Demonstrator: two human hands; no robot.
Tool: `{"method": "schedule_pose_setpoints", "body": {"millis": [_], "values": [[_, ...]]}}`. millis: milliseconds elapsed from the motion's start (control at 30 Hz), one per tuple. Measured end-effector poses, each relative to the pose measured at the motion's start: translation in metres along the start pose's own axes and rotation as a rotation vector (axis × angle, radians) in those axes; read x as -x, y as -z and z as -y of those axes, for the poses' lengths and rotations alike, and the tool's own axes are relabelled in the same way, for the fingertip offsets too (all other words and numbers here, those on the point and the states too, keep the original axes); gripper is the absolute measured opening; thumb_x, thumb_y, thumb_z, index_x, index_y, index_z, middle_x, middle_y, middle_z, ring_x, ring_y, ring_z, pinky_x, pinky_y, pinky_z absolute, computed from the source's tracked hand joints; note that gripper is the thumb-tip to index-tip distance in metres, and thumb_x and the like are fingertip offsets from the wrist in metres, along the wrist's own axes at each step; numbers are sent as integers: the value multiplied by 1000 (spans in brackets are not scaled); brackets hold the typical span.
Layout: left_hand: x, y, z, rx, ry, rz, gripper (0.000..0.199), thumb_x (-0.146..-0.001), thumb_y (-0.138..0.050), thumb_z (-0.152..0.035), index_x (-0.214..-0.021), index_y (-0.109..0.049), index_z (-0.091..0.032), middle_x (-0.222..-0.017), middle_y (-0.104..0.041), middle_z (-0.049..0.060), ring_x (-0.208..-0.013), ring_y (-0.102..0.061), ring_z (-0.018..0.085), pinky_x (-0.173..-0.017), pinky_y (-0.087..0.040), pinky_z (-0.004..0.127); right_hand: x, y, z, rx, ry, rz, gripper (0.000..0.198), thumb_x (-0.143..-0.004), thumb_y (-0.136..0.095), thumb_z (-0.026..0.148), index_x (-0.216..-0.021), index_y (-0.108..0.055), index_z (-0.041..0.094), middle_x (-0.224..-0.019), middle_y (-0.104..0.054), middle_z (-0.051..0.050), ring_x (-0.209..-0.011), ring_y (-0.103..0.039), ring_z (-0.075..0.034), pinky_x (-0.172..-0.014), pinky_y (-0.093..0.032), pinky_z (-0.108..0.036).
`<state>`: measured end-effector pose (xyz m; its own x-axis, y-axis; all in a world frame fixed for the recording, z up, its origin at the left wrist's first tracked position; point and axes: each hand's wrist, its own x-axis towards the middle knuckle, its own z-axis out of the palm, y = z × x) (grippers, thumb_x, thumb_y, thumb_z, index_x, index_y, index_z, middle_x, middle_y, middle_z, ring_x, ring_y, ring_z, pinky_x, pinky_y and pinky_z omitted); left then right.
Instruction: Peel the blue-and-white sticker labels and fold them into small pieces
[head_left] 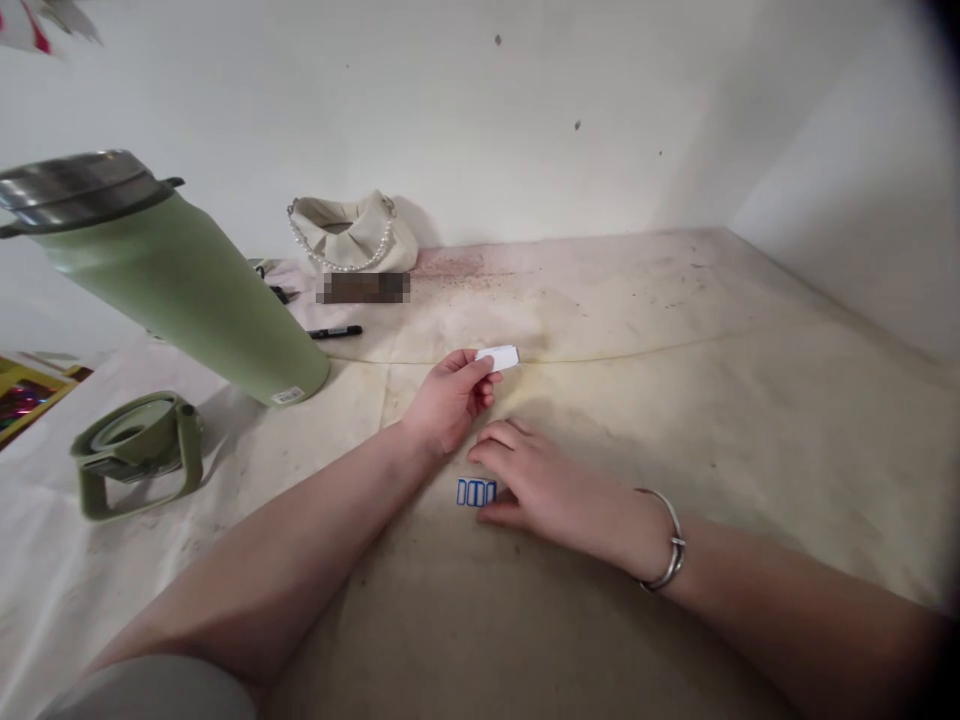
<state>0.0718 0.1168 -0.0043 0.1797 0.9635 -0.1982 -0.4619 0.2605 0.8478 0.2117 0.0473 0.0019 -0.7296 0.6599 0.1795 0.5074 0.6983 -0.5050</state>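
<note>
My left hand (pixel 457 395) is closed on a small white stack of paper pieces (pixel 499 358), pinched between thumb and fingers above the table. Nearer to me lies a small white sheet of labels with blue outlines (pixel 475 492). My right hand (pixel 525 475) is beside it, with thumb and fingers apart around the sheet's right end. The thumb tip is at its lower right corner; I cannot tell whether it touches. A silver bracelet (pixel 675 545) circles the right wrist.
A tall green tumbler (pixel 195 290) stands at the left, its green handled lid (pixel 139 450) beside it. Behind are a black marker (pixel 336 332), a cream handbag (pixel 356 235) and a blurred-out brown object (pixel 364 288). A pale, stained cloth (pixel 675 400) covers the table up to the wall.
</note>
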Motion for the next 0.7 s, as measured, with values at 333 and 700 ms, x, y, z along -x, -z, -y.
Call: {"method": "schedule_pose_setpoints", "body": {"millis": [333, 700], "values": [[2, -2, 1, -81, -25, 25, 21, -69, -71, -23, -76, -52, -16, -61, -59, -1, -49, -47, 5, -49, -37, 17, -4, -5, 3, -45, -61, -17, 18, -70, -72, 20, -73, -54, 18, -87, -57, -3, -87, -48, -19, -76, -44, -31], [6, -5, 0, -178, -35, 16, 20, -68, -71, -26, -74, -54, -16, -59, -58, -2, -48, -45, 6, -48, -34, 19, -7, 18, -15, -315, -182, -335, 11, -88, -50, 18, -87, -59, 23, -84, -64, 1, -74, -58, -13, -67, -45, -27]]}}
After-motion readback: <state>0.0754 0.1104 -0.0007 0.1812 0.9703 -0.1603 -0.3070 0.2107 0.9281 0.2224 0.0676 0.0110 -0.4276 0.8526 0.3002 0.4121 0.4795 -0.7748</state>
